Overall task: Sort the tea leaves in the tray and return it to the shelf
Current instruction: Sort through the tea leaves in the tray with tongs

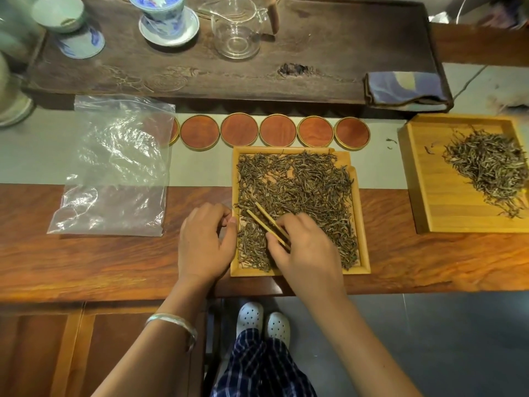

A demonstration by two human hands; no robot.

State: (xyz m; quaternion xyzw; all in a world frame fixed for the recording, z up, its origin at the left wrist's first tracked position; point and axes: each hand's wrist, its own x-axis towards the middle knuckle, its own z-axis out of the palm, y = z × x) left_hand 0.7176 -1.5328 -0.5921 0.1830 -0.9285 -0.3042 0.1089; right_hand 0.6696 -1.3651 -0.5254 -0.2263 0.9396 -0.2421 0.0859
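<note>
Tea leaves [297, 193] lie spread thick across the near bamboo tray [363, 224], which sits on the bench [114, 259] right in front of the person, partly on the grey runner [200, 167] and partly on the bare wood. Her right hand [306, 250] pinches a pair of bamboo tongs [267, 223], their tips resting among the leaves near the tray's left side; that grip is closed narrow round the tongs. Her left hand [204, 242] rests at the tray's left rim, fingers curled against the edge, thumb and fingertips close together. Whether they pinch a leaf or simply steady the tray, I cannot tell.

Off to the right a second tray [429, 196] carries a smaller heap of leaves [486, 164], which I take to be what has been picked out so far. Judging by the full near tray, sorting looks well short of done, and the return to the shelf has not begun.

A clear plastic bag [114, 164] lies flat to the left, and a row of round coasters [277, 130] lines the far side. No shelf is in view. The second tray's right edge is cut off, and individual leaves are too fine to tell apart.
</note>
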